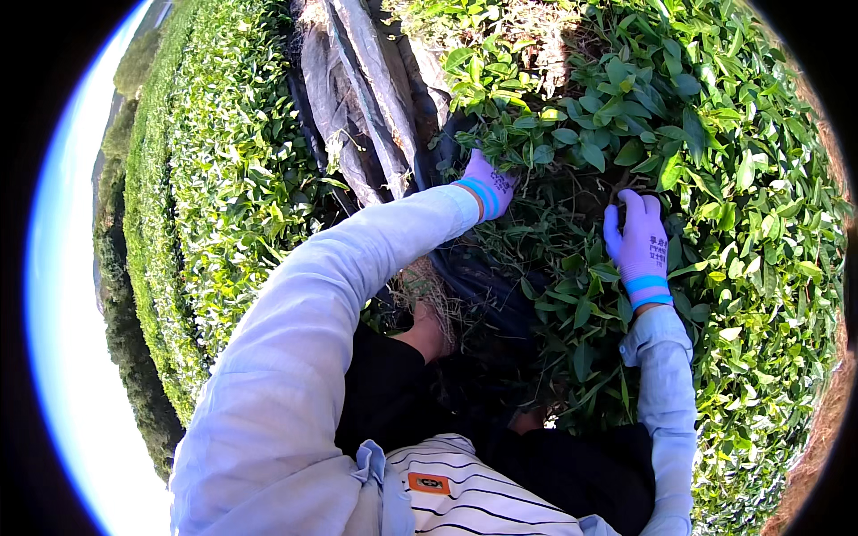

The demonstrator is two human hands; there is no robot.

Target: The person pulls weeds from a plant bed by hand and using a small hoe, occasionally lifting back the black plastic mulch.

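Note:
My left hand (493, 187), in a lilac glove with blue cuff bands, reaches into the low edge of a leafy shrub (536, 137). Leaves and shadow cover most of its fingers, so whether it grips anything is hidden. My right hand (640, 234), gloved alike, is at the shrub's shaded gap beside bare twigs (627, 182). Its thumb stands apart from the bent fingers, and nothing shows between them. Cut or loose grass (536, 231) lies in shadow between the hands. Both gloves bear writing.
Dark plastic ground sheet (365, 100) runs in folds up the row, and more sheet (489, 288) lies near my foot (429, 328). Dense hedge rows stand on the left (234, 167) and right (757, 268). Dry ground (553, 40) shows farther ahead.

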